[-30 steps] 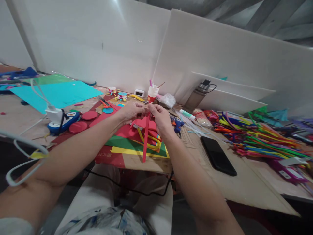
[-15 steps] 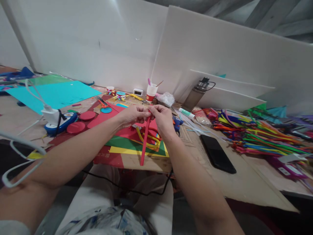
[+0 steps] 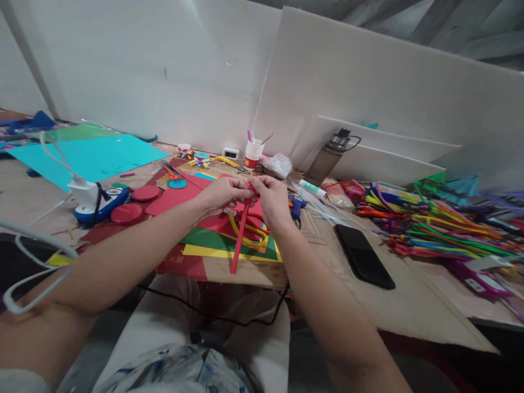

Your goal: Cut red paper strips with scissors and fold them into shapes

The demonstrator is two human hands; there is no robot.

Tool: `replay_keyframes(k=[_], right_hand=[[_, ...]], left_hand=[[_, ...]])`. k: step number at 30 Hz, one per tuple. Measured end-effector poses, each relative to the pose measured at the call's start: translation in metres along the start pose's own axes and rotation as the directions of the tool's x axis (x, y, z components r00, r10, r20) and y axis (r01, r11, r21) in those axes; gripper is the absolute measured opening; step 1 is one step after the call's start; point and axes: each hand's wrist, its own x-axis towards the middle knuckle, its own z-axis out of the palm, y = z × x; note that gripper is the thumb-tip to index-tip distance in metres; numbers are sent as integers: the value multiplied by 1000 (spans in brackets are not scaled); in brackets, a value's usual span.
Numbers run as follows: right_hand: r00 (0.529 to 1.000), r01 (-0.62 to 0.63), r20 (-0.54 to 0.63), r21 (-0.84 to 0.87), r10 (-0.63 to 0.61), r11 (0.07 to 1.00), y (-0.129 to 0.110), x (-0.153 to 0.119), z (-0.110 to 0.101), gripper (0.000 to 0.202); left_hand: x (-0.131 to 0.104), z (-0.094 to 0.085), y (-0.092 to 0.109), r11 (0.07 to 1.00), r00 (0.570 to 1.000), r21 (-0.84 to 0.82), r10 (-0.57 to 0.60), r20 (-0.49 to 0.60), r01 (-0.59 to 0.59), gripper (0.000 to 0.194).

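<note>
A narrow red paper strip (image 3: 240,238) hangs from my fingertips, its free end dangling over the table's front edge. My left hand (image 3: 225,195) pinches its upper end from the left. My right hand (image 3: 270,197) pinches the same end from the right, thumb and fingertips together. The exact fold between the fingertips is hidden. Under the strip lie yellow-handled scissors (image 3: 258,238), on top of red paper (image 3: 176,199), a green sheet (image 3: 213,238) and a yellow sheet (image 3: 223,252).
On the left are red discs (image 3: 126,213), a blue power strip (image 3: 102,207) and turquoise card (image 3: 110,158). Behind stands a paper cup (image 3: 252,154). To the right are a bottle (image 3: 327,158), a phone (image 3: 364,256), a blue glue gun (image 3: 297,205) and pipe cleaners (image 3: 434,224).
The strip's lower end has swung slightly left and a little up. Both hands keep their pinch at nearly the same spot.
</note>
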Motion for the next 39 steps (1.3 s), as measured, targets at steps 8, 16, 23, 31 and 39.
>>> replay_keyframes(k=[8, 16, 23, 31, 39], right_hand=[[999, -18, -48, -16, 18, 1000, 3, 0, -1, 24], [998, -64, -15, 79, 66, 995, -2, -2, 1, 22], [997, -67, 46, 91, 63, 994, 0, 2, -2, 30], [1000, 22, -4, -68, -23, 997, -1, 0, -5, 22], [999, -16, 30, 38, 15, 999, 1, 4, -9, 28]], left_hand=[[1, 2, 0, 956, 997, -285, -57, 42, 67, 10], [0, 5, -2, 975, 1000, -223, -6, -24, 1, 10], [-2, 6, 1, 988, 997, -152, -20, -79, 8, 10], [-4, 8, 2, 995, 998, -102, 6, -57, -12, 12], [-6, 10, 6, 993, 997, -109, -45, -62, 38, 8]])
